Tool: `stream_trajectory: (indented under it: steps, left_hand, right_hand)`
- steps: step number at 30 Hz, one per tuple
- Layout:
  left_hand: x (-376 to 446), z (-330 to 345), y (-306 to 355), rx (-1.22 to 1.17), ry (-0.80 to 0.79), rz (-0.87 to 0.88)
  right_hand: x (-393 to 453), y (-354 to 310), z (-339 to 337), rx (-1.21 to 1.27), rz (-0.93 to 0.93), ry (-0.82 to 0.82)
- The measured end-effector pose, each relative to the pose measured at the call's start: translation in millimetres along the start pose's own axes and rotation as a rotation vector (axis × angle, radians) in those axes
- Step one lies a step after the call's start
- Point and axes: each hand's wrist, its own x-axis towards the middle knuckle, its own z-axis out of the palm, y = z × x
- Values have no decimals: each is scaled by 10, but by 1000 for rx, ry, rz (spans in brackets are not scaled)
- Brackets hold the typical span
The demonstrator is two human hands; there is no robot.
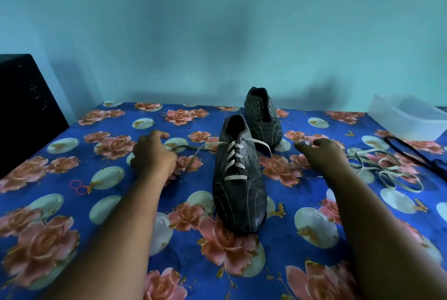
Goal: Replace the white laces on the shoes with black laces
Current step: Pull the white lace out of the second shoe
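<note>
Both hands reach forward over a table [314,246] covered with a blue cloth printed with pink roses. Left hand [152,152]: fingers curled at the free left end of the white lace [233,159], which runs from the hand across the cloth to the top eyelets of the near shoe [239,191]; whether the fingers actually pinch the lace cannot be told. Right hand [321,152]: fingers loosely extended and blurred, holding nothing, above the cloth to the right of the near shoe, just beside the lace's right free end.

Near shoe: dark, toe pointing toward the viewer, between the two forearms, still threaded with the white lace in crossed rows. Far shoe [262,116]: dark, behind and slightly right of the near one, its eyelets bare. Loose white lace [387,169]: a tangled pile on the cloth right of the right hand. Black lace [416,154]: beyond that pile, near the right edge. Clear plastic box [408,118]: at the far right corner. Black object [26,106]: at the far left edge. Pink rings [78,187]: small, on the cloth left of the left forearm.
</note>
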Motion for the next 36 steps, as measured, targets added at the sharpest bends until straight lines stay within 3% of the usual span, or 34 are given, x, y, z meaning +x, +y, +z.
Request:
stream_trajectory:
  steps: [2,4,6,9,12,15,18,25,34,36]
  left_hand:
    - [-13,11,26,16,51,127]
    - [-75,15,91,-154,59,314]
    - [-199,34,195,-361,-38,441]
    - [-413,44,346,-552,-255,565]
    - [-515,80,377,-524,-350,726]
    - [-536,113,396,-460,-333,782]
    - [-533,120,396,-464,-330,776]
    - [-526,114,395,-451,-321,785]
    - [-532,116,398,-432,-321,800]
    - [-535,113,401,-432,-323,802]
  right_hand:
    - [-13,-24,7,-182,-23,32]
    - [-79,-74,21,-181,-103,127]
    - [-165,-156,73,-45,-296,187]
    - [-409,-369,189,107,-638,101]
    - [-579,-470,350,103,-878,41]
    - [-632,-503,454,60,-979,129]
    - [-631,-528,509,84,-1009,193]
    - [-666,-566,554,61,-1029,161]
    - [-681,-566,496,367,-703,-343]
    - [-684,-565,487,440,-685,-393]
